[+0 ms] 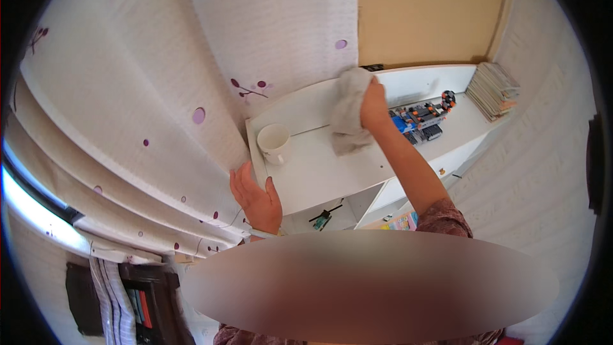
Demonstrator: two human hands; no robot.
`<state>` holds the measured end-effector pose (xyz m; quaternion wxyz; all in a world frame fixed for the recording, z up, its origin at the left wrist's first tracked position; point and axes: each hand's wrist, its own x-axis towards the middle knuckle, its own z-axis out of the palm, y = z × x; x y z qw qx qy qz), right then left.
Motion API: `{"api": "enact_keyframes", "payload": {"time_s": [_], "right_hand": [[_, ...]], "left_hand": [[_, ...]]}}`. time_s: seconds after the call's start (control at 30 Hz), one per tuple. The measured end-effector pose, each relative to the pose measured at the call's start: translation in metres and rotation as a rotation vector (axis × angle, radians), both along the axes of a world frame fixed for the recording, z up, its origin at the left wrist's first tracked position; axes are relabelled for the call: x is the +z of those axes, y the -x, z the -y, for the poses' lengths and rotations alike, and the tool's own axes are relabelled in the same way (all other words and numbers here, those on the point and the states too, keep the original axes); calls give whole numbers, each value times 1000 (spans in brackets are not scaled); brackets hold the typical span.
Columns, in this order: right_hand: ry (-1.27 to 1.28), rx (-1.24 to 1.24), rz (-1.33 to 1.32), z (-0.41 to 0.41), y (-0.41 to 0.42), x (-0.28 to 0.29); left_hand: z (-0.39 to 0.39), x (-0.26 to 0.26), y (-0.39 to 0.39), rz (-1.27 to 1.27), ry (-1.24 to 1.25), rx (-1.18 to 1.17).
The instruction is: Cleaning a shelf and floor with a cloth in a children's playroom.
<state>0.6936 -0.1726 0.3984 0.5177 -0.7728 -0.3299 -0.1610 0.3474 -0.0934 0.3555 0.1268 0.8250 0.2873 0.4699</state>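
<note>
My right hand grips a light grey cloth, which hangs over the back panel and top of a white cabinet. Just right of my wrist lies a building-brick model in grey, blue, orange and black, partly hidden by my arm. My left hand is raised beside the cabinet's left edge, its fingers apart and holding nothing. Above that hand, a white mug stands upright in the left corner of the cabinet top.
A stack of books or magazines fills the right end of the cabinet top. Below, an open compartment holds a small dark toy. A patterned curtain hangs close on the left. A dark cabinet stands at lower left.
</note>
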Motion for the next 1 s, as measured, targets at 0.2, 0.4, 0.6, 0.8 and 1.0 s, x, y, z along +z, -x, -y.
{"api": "enact_keyframes", "payload": {"time_s": [0.2,0.4,0.6,0.8,1.0], "right_hand": [[375,-160,446,17,20,36],[376,83,677,-21,73,36],[693,112,876,-56,94,42],[890,93,949,-56,107,61],[748,151,923,-52,60,39]], "left_hand": [[-3,2,0,35,13,-25],[-2,-5,1,73,20,-32],[-2,-8,-2,170,70,-61],[-1,-5,-4,233,97,-70],[5,-4,-11,232,60,-65]]}}
